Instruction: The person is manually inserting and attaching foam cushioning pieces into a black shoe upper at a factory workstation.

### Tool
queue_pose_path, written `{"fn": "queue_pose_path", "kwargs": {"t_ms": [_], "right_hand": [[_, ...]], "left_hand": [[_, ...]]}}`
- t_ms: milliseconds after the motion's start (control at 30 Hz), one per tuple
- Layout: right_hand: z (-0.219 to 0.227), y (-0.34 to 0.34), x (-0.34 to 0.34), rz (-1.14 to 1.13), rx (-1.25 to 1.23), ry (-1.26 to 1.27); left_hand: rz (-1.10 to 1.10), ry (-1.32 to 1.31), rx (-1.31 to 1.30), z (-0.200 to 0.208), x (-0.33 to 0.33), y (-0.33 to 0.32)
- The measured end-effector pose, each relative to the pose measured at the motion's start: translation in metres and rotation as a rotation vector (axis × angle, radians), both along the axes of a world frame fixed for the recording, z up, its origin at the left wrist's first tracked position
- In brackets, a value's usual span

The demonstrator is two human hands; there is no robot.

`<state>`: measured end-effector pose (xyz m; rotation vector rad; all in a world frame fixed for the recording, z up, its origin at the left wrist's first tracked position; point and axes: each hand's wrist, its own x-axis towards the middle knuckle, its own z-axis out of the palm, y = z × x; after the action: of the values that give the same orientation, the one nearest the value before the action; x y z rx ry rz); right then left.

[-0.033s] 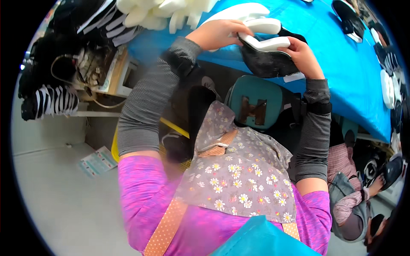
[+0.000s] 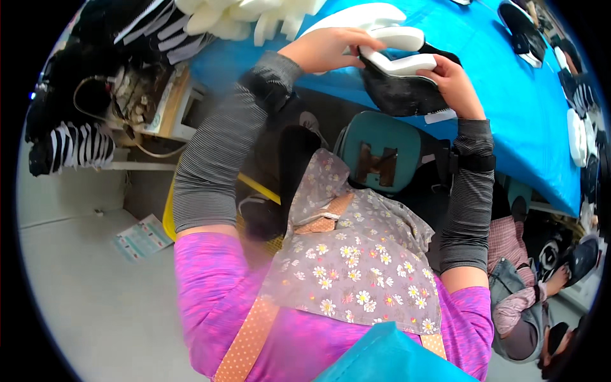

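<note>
Nearest, the person's left hand (image 2: 321, 49) and right hand (image 2: 453, 81) both close their grip around a black shoe upper with a thick white sole (image 2: 401, 76), held above the blue-covered table (image 2: 509, 95); beyond lie pale foam pieces (image 2: 242, 16).

Bright, even light falls on the blue table (image 2: 509, 95), with little glare or shadow. Below the table the sleeves look slightly blurred. Straight lines bend near the dark round rim.

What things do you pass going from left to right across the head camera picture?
Striped black-and-white pile → leaflet on the floor → left hand → black shoe with white sole → right hand → another person's hand.
</note>
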<state>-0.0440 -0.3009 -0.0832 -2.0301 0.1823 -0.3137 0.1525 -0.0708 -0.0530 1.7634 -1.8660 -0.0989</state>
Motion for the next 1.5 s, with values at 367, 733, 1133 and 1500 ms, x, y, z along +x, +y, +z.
{"fn": "queue_pose_path", "kwargs": {"t_ms": [367, 733, 1133, 1500], "right_hand": [[0.008, 0.005, 0.012, -0.099, 0.076, 0.105], [-0.012, 0.006, 0.026, -0.28, -0.069, -0.107], [-0.019, 0.018, 0.03, -0.425, -0.089, -0.194], [-0.013, 0.004, 0.017, -0.163, -0.01, -0.138]], "left_hand": [[0.051, 0.019, -0.154, -0.032, -0.001, 0.008], [0.206, -0.118, -0.307, -0.038, -0.023, 0.003], [0.492, 0.072, -0.126, 0.001, -0.034, -0.018], [0.002, -0.001, 0.059, 0.019, -0.002, 0.012]]}}
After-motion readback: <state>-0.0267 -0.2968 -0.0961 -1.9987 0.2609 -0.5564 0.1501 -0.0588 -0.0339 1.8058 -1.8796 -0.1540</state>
